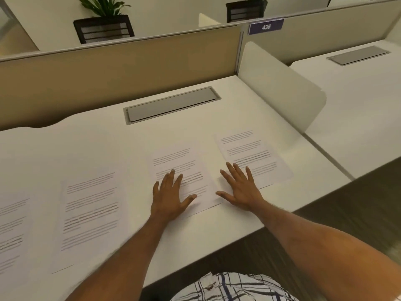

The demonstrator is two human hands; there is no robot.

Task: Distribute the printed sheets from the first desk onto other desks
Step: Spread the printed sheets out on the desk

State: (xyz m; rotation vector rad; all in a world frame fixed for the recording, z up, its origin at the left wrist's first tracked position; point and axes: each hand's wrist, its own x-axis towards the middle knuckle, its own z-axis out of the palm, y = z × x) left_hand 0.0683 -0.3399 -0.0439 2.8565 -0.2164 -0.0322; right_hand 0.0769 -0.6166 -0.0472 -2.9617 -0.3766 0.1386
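Sheets of printed text, four in this single head view, lie in a row on the first desk (104, 146). The left hand (171, 194) lies flat, fingers spread, on the near-left part of the third sheet (188, 161). The right hand (240, 187) is flat too, fingers splayed. Its fingertips rest on the near corner of the fourth sheet (249, 148), and its thumb tip is at or just beside the third sheet's right edge. Beyond the left little finger lie the second sheet (91, 213) and the outermost sheet (10, 235), both untouched. No finger curls under an edge, so nothing is pinched yet.

Flat hands on thin paper over a smooth top will likely slide it rather than lift it. A push could buckle or crease a sheet. Drawing the hands together could overlap the two sheets, so they come up as one and leave a desk short. The neighbouring desk (358, 109), past the right little finger and behind the side divider (282, 88), shows no sheet.
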